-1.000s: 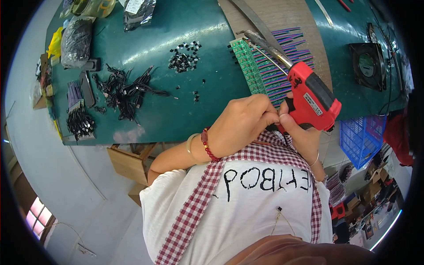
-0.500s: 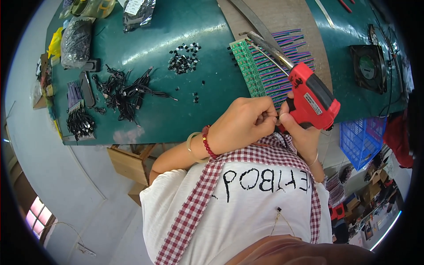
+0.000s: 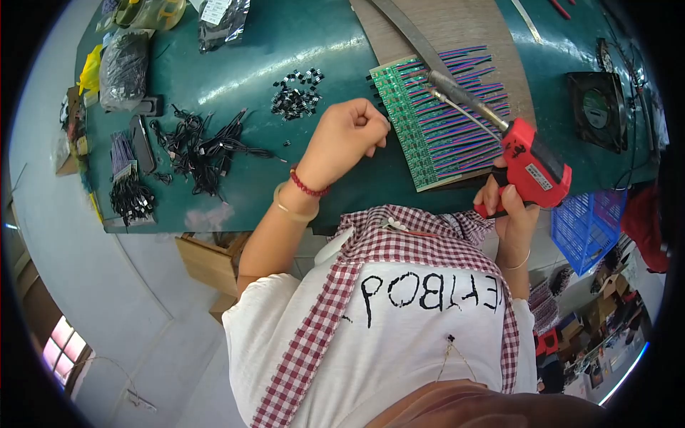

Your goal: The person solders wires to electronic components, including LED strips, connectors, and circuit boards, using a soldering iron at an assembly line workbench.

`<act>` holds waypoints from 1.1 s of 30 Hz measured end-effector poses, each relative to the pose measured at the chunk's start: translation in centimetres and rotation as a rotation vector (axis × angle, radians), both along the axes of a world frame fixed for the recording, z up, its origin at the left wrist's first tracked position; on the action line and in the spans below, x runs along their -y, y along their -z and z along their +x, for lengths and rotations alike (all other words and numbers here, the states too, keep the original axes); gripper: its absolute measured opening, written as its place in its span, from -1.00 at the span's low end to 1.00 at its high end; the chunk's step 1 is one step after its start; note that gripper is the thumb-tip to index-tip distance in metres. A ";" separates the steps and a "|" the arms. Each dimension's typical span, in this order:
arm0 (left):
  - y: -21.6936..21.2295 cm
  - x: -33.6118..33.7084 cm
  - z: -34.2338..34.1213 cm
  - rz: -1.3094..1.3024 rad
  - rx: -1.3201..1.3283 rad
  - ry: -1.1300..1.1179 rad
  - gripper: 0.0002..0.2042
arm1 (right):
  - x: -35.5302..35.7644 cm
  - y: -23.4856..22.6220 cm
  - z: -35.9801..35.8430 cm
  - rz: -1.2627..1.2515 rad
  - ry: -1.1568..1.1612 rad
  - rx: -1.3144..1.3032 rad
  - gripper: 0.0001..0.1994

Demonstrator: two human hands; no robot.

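A red soldering gun (image 3: 535,164) is held by its handle in the right hand (image 3: 510,203); the fingers are wrapped around the grip, probably so that the trigger can be reached. Its metal barrel is directed to the upper left, above the coloured wires (image 3: 471,107), so that the tip is kept near the green circuit board panel (image 3: 403,125). This panel is laid on a brown board (image 3: 492,32), which is perhaps used to protect the green table (image 3: 250,192). The wires are spread in rows to the right of the panel, presumably so that each one can be distinguished. A long metal strip (image 3: 410,36) is laid across the brown board; whether the wires are pressed by it cannot be told.

The left hand (image 3: 349,135) is raised just beside the left edge of the panel, with fingers curled in and thumb brought to the forefinger; whether something small is pinched there cannot be seen. Small black connectors (image 3: 296,96) are heaped to its left, seemingly for easy reach.
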State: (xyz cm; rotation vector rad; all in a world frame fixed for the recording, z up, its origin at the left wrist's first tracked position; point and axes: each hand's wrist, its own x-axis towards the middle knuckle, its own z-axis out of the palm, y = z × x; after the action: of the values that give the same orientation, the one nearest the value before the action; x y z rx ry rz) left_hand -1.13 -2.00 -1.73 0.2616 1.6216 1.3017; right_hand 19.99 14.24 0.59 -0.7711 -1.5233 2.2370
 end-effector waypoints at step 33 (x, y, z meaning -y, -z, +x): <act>1.5 -0.4 -0.6 -0.010 0.007 -0.002 -0.92 | 0.8 1.4 1.4 -0.081 -0.085 0.152 -0.79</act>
State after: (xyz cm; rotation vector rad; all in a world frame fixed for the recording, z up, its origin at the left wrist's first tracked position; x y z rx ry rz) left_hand -1.74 -1.61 -3.26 0.2491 1.6229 1.2947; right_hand 21.37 13.39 -0.85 -0.9356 -1.5688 2.3624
